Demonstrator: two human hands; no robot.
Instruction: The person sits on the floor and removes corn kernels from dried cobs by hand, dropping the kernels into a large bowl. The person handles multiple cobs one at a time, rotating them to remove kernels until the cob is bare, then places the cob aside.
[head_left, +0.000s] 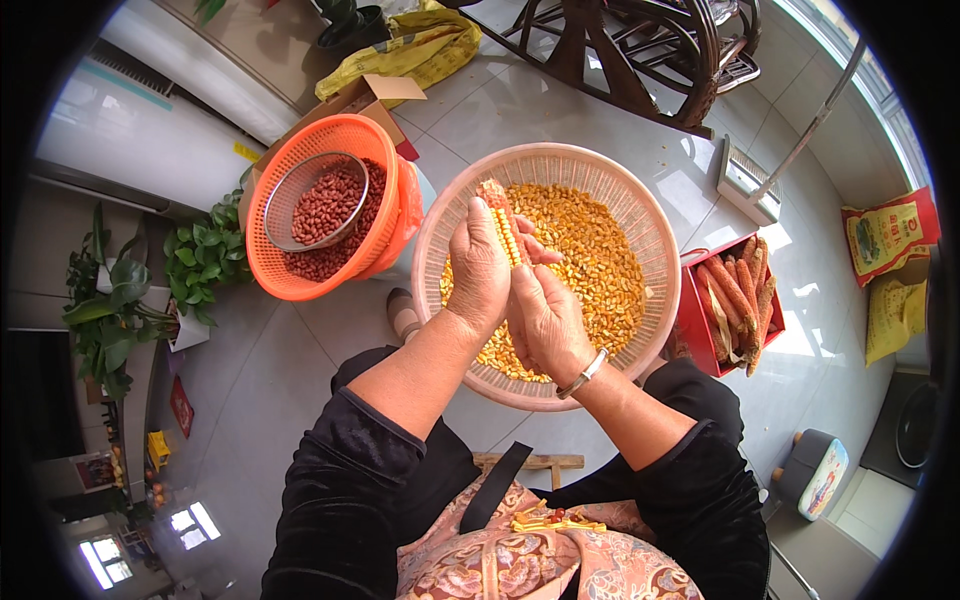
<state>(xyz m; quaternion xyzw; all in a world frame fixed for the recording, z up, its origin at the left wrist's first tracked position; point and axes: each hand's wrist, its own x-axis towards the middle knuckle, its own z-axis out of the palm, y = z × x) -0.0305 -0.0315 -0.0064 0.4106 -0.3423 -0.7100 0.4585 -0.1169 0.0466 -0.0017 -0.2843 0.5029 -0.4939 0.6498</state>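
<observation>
A partly shelled corn cob is held between both my hands above a wide pink plastic basket. Rows of yellow kernels remain on one side of the cob, while its upper end is bare and reddish. My left hand grips it from the left, thumb pointing up along it. My right hand closes around the lower part, which the fingers hide. A silver bangle circles my right wrist. Loose corn kernels cover the basket's bottom beneath my hands.
An orange basket at left holds red beans and a metal sieve of beans. At right, a red box contains several bare cobs. A dark rocking chair, a long-handled broom or mop and potted plants stand farther out.
</observation>
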